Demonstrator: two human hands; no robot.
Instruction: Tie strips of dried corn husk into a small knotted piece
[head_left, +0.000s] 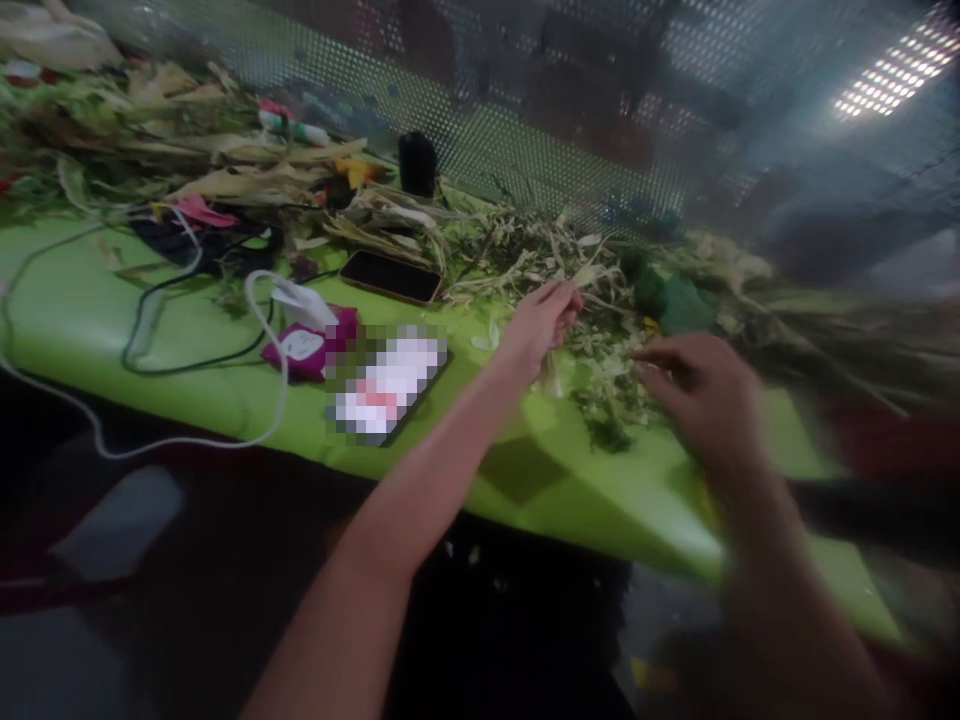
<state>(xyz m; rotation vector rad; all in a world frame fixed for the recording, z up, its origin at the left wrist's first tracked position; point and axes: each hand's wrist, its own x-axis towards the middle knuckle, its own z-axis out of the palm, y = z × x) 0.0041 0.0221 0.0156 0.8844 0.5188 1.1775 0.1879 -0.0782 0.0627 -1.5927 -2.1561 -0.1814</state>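
My left hand [541, 322] is closed around a small bunch of pale plant stalks [552, 376]. Their ends hang below the fingers, and light strips stick out above near the thumb. My right hand [705, 395] is beside it, thumb and forefinger pinched together over loose green leaves [611, 400]. Whatever sits between those fingertips is too blurred to name. Behind both hands lies a tangled heap of dry stems and leaves [525, 250] on the green tabletop [600, 500].
Left of my arm lie a lit phone [390, 385], a dark phone [391, 277] and a purple tissue pack [311, 345]. A white cable [187, 445] loops over the table edge. A black cylinder [417, 165] stands by the perforated screen [487, 110]. Dry husks [247, 180] cover the back left.
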